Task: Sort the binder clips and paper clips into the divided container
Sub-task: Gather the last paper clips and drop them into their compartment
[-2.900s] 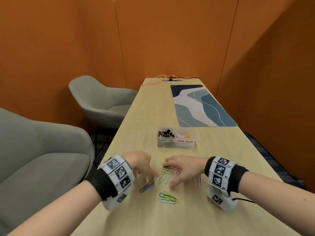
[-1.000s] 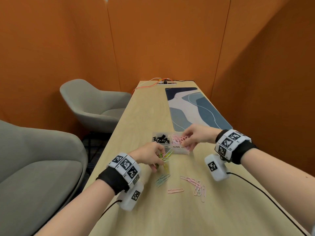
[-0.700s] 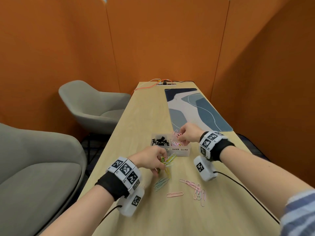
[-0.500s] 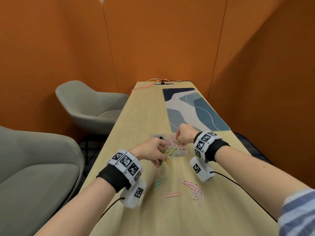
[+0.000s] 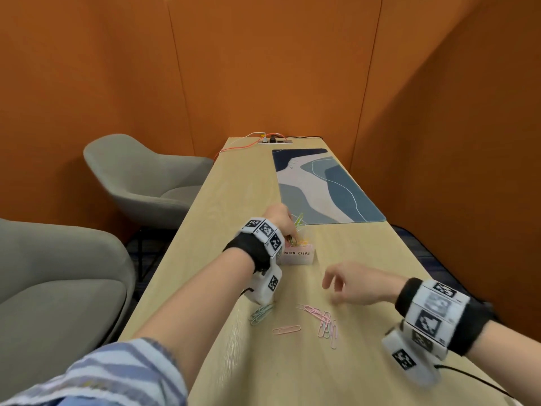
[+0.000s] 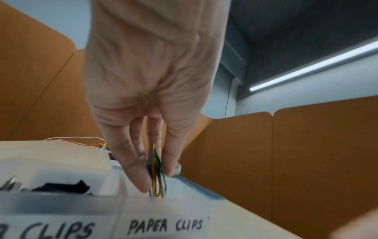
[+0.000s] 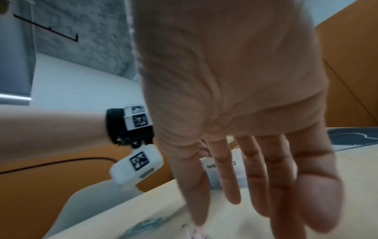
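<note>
Nearest the camera on the table (image 5: pixel 292 376), where loose clips lie, are a single pink clip (image 5: pixel 286 329), a pink bunch (image 5: pixel 325 319) just right of it, and a teal bunch (image 5: pixel 260 313) to the left, partly under the left wrist unit; right hand (image 5: pixel 355 287) hovers just above the table beyond the pink bunch, palm down, fingers loosely spread and relaxed, holding nothing, wrist view confirms; further out sits the container (image 5: pixel 297 254), right compartment labelled "PAPER CLIPS", left compartment mostly hidden by the left wrist in the head view; left wrist view shows black binder clips (image 6: pixel 61 188) in that left compartment; left hand (image 5: pixel 279 219) is over the right compartment, fingertips (image 6: pixel 139 177) pinched together on a bundle of clips (image 6: pixel 157 174), green, yellow and blue, lower ends dipping inside the compartment walls; cannot tell if they touch the bottom; pink and yellow clips already in there; beyond, a blue patterned mat (image 5: pixel 319 186) along the table's right side; cables at the far end; two grey chairs (image 5: pixel 140 177) on the left.
</note>
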A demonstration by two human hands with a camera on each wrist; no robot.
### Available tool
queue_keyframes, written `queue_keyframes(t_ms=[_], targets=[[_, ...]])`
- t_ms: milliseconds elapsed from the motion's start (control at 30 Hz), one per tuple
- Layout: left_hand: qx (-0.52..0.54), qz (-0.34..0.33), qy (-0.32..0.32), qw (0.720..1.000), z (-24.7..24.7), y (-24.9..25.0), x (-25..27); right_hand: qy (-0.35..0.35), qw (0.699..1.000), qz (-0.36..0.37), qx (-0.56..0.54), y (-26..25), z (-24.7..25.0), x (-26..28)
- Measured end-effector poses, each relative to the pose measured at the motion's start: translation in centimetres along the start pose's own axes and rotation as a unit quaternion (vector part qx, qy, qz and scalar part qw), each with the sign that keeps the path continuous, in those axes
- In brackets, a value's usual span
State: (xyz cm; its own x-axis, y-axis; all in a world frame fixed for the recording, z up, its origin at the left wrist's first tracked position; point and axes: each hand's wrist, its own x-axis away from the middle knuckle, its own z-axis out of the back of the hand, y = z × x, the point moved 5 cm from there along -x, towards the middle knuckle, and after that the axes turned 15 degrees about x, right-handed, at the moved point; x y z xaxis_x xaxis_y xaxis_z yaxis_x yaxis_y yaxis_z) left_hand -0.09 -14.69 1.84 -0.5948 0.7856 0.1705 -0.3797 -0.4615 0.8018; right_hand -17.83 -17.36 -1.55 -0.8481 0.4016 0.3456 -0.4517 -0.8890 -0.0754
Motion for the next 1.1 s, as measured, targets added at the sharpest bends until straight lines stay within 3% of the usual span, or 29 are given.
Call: queue_keyframes(t_ms=[67, 133, 367, 433, 533, 667, 733, 900, 1100], targets=[[-0.019, -0.002, 0.005, 1.0, -0.3, -0.4, -0.4, -0.063, 0.998, 0.004, 0.025, -0.3, -1.7, 1.1], [-0.034, -0.009, 0.003, 0.999, -0.3, -0.4, -0.3, -0.083, 0.995, 0.013, 0.056, -1.0, -3.0, 2.0], [-0.062, -0.102, 0.026, 0.993, 1.4, -0.7, 4.2, -0.016, 0.984, 0.136, 0.118, -4.1, -4.0, 0.9], [-0.1, -0.108, -0.002, 0.989, 1.1, -1.6, 6.3, 0.012, 0.979, 0.158, 0.131, -4.5, -3.6, 0.6], [-0.208, -0.066, -0.086, 0.972, -0.5, -4.1, 9.2, 0.046, 0.976, 0.18, 0.115, -4.5, -2.7, 0.9], [-0.303, 0.009, -0.161, 0.939, -3.0, -7.4, 12.4, -0.015, 0.982, 0.173, 0.08, -3.1, -2.6, 2.2], [-0.333, -0.007, -0.144, 0.932, -3.9, -7.6, 12.9, -0.031, 0.978, 0.166, 0.121, -2.8, -3.2, 2.9], [-0.29, -0.077, -0.076, 0.951, -3.9, -6.9, 11.7, 0.059, 0.979, 0.15, 0.125, -3.3, -3.5, 2.8], [-0.275, -0.103, -0.056, 0.954, -3.5, -7.3, 11.0, 0.105, 0.969, 0.151, 0.166, -4.5, -3.0, 2.3]])
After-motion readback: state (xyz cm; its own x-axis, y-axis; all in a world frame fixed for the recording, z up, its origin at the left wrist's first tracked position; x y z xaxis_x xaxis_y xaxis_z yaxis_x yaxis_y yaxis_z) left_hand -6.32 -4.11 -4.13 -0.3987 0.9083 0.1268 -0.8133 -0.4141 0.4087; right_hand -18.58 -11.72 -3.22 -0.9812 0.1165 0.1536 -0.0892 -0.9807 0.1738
